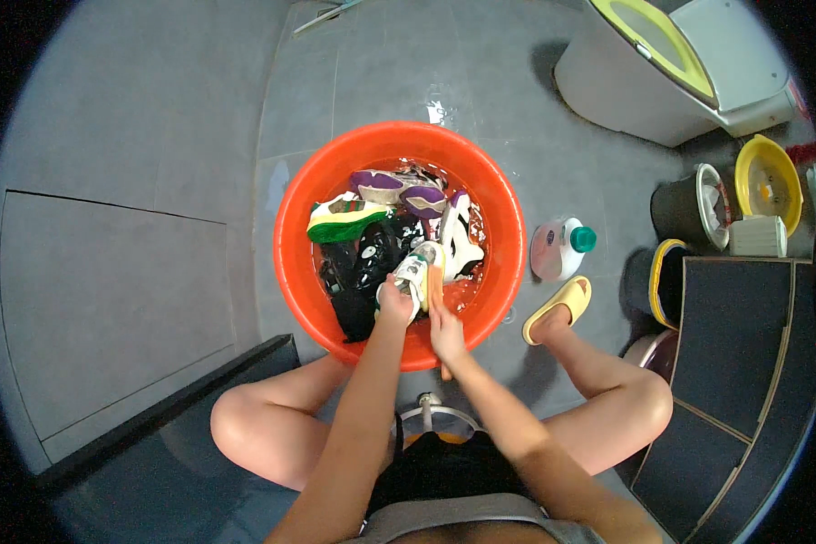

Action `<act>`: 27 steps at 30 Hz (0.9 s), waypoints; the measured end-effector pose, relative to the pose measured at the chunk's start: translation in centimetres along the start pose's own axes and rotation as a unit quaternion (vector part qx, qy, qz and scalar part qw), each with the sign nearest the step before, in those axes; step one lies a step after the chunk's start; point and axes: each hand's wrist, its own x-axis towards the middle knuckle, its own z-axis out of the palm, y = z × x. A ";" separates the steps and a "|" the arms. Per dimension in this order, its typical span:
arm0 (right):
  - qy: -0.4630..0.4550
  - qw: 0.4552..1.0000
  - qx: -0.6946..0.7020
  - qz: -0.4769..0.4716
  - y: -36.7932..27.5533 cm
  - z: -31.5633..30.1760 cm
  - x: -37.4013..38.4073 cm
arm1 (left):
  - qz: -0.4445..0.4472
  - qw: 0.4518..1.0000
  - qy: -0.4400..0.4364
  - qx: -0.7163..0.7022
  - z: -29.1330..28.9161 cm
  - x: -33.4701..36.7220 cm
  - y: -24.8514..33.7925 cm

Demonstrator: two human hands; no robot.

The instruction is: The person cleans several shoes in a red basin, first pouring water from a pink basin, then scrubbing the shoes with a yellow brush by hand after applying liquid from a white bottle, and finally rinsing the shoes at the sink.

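Note:
A big orange tub (pixel 286 231) stands in front of me with water and several shoes in it. My left hand (pixel 394 301) is closed around a white sneaker with green trim (pixel 416 270) over the near part of the tub. My right hand (pixel 446 335) grips an orange-brown brush (pixel 436 288), held lengthwise against the sneaker's right side; its bristles are hidden. Beyond lie a shoe with a green sole (pixel 346 223), purple-and-grey shoes (pixel 397 189) and a white shoe with black parts (pixel 461 240). Black shoes (pixel 374 258) sit left of the held sneaker.
Right of the tub, a white jug with a green cap (pixel 558 249) stands on wet grey tiles, near my foot in a yellow slipper (pixel 558 308). Farther right are a toilet (pixel 626 82), a dark bucket (pixel 684 208), a yellow basin (pixel 768 186) and a dark tiled ledge (pixel 734 335).

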 end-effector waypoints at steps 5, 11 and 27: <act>0.065 0.996 -0.061 -0.006 2.2 -2.0 10.6 | -0.059 0.996 0.018 0.063 4.4 -1.5 -4.0; -0.077 0.986 -0.108 -0.098 -1.1 -0.8 1.4 | -0.001 0.992 -0.048 0.117 0.7 -2.6 -0.9; -0.123 0.971 -0.196 -0.065 -1.9 -2.6 -1.9 | -0.007 0.991 -0.060 0.119 -0.3 -2.4 -1.1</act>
